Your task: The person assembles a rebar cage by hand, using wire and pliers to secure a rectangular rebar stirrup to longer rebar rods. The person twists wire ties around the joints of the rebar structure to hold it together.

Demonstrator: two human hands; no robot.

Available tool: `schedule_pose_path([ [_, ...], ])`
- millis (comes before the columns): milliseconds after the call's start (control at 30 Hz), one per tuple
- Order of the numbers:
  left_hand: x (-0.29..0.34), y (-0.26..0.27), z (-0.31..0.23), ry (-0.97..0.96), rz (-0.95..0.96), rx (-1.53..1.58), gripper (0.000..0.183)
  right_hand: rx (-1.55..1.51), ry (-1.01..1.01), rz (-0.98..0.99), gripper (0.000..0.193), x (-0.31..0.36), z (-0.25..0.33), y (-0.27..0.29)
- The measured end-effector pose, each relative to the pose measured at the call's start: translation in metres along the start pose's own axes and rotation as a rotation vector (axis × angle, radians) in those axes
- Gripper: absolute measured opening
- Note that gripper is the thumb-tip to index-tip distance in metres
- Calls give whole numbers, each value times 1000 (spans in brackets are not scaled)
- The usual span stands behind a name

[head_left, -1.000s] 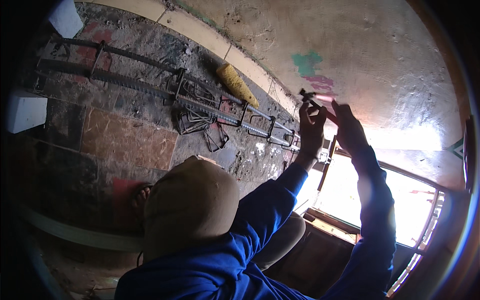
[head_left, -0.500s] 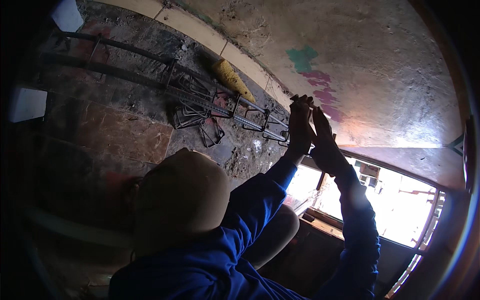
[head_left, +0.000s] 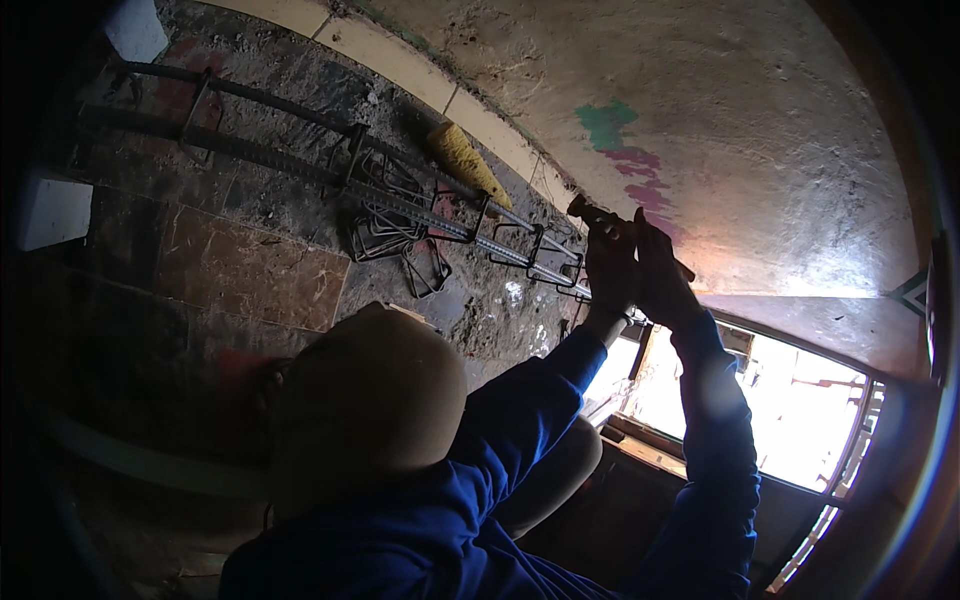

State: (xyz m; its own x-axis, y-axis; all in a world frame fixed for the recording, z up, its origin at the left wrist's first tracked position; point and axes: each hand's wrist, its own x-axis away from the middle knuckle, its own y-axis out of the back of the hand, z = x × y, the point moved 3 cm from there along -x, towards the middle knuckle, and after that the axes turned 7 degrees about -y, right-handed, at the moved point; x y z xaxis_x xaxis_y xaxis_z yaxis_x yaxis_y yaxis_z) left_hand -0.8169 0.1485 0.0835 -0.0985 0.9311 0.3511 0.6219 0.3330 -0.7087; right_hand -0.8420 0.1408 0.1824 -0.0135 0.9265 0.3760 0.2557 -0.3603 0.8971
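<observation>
Dark tool (head_left: 592, 213) near the right end of a rebar cage (head_left: 405, 209).
Left hand (head_left: 612, 268) grips it; right hand (head_left: 663, 270) beside, grip unclear. Dusty tiled floor (head_left: 260, 268) under the cage, paint-marked wall (head_left: 760, 180) beyond.

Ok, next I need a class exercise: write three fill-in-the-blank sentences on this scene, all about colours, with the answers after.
1. The left hand, on a dark tool, and the right hand come out of sleeves coloured ____.
2. The pitted block beside the steel bars is ____.
3. The wall bears purple paint and a ____ patch.

Answers: blue; yellow; green.
</observation>
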Motion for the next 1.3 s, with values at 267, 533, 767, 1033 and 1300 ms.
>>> schedule_pose_path([
  [267,-2,-3,-4,458,19,1105,24,539,74,29,72,-20,30,30],
  [533,-17,-4,-7,436,19,1288,26,697,45,27,66,-34,54,41],
  [767,-15,-6,-4,495,-78,1300,28,936,231,24,66,-46,45,38],
  [1033,-27,-2,-1,431,-61,1404,33,886,265,103,68,-67,52,36],
  [1300,-29,-2,8,475,-56,1463,33,887,366,94,62,-75,53,32],
])
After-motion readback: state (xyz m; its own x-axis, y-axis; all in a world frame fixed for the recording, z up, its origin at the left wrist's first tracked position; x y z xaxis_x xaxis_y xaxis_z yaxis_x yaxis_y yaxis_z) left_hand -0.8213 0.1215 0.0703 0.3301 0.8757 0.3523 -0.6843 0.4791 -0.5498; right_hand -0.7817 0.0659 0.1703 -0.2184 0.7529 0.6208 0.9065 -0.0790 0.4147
